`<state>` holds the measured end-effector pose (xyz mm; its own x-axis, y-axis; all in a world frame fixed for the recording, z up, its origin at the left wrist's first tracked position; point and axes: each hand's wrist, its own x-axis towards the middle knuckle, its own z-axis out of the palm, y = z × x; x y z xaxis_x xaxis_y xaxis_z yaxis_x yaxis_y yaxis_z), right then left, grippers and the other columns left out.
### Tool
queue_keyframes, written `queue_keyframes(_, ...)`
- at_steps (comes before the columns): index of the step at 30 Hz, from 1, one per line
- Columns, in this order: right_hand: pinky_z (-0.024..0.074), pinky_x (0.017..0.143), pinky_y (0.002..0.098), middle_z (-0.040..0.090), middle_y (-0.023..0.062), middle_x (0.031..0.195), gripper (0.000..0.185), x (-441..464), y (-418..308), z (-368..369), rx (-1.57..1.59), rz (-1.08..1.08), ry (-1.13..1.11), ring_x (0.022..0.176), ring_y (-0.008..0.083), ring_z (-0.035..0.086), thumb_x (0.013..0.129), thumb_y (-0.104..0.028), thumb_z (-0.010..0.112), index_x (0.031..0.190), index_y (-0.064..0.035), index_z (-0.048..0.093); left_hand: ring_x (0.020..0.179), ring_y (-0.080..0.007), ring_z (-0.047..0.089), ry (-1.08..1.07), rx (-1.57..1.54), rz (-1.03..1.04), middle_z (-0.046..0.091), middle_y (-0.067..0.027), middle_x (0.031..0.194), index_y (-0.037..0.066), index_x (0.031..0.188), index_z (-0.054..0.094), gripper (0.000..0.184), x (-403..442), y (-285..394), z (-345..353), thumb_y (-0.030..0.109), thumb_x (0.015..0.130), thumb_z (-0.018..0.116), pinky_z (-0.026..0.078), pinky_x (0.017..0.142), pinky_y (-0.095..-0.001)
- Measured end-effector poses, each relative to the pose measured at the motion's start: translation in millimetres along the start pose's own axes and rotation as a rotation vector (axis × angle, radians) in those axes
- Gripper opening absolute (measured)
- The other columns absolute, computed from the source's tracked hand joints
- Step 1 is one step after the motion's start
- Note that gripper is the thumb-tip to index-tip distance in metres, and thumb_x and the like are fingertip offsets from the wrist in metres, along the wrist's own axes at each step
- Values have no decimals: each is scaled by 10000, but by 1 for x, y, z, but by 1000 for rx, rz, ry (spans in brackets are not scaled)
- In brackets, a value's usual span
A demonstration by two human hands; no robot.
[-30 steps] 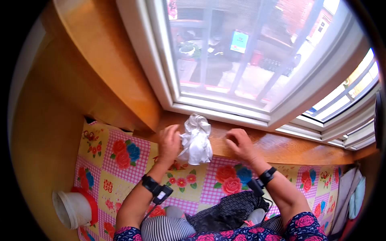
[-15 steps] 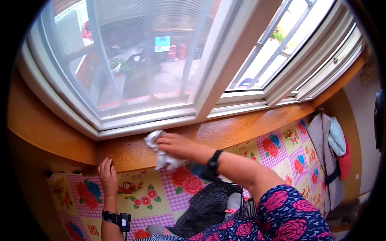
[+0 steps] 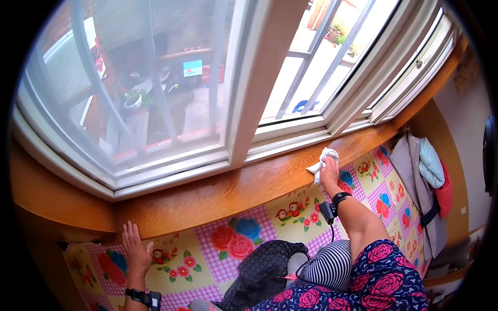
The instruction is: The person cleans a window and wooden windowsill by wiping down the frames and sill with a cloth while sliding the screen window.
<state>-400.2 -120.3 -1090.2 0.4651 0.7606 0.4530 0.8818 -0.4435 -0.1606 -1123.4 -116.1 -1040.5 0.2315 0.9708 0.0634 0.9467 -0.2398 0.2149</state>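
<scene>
A crumpled white cloth (image 3: 327, 159) is bunched under my right hand (image 3: 330, 173), whose fingers close on it at the front edge of the wooden windowsill (image 3: 228, 194). My left hand (image 3: 136, 250) lies with its fingers stretched at the sill's left end, fingertips near the wood's front edge. Nothing is in that hand. Each wrist wears a black strap with a small device.
Behind the sill stands a white-framed window (image 3: 238, 103) with a screen and bars. Below it a flowered sheet (image 3: 241, 241) covers the bed. A dark quilted garment (image 3: 264, 269) lies before me. Folded clothes (image 3: 430, 166) hang at the right.
My right hand has moved the cloth far to the right along the sill. My left hand has opened its fingers and sits slightly lower in view. The camera view has shifted right.
</scene>
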Motion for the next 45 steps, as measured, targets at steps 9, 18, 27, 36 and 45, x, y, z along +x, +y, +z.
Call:
queue_keyframes(9,447,956,452,574,24,1240,282,-10,-19,5,-68,113,105,1190,276,509,818,-121,567,1086,-194,611,1475,-379,171,159,158,36,212,-194,1578,30,1501,206,942,-2,6,18,78,734,751,160,1203,-504)
queue_keyframes(18,427,977,446,560,10,1276,294,-12,-21,5,-62,144,87,1226,260,489,830,-132,581,1112,-206,623,1481,-358,177,220,175,-3,226,-173,1584,43,1516,208,912,-2,7,27,32,748,701,154,1205,-495)
queue_keyframes(27,432,972,444,560,17,1273,303,-14,-21,5,-47,126,105,1225,260,491,819,-120,588,1109,-200,622,1472,-370,204,260,189,10,265,-174,1569,28,1503,227,875,-1,1,34,31,742,658,172,1196,-500)
queue_keyframes(36,414,998,442,549,6,1288,291,-14,-24,6,-29,159,108,1246,255,474,826,-115,585,1099,-209,618,1464,-381,219,246,194,-15,287,-189,1550,20,1489,250,873,-2,11,27,38,729,679,176,1195,-511)
queue_keyframes(45,398,1015,444,540,6,1311,295,-14,-24,5,-8,189,73,1268,257,458,833,-118,575,1109,-212,619,1464,-390,209,241,165,-25,287,-193,1544,29,1485,249,870,-3,10,28,22,729,679,160,1197,-527)
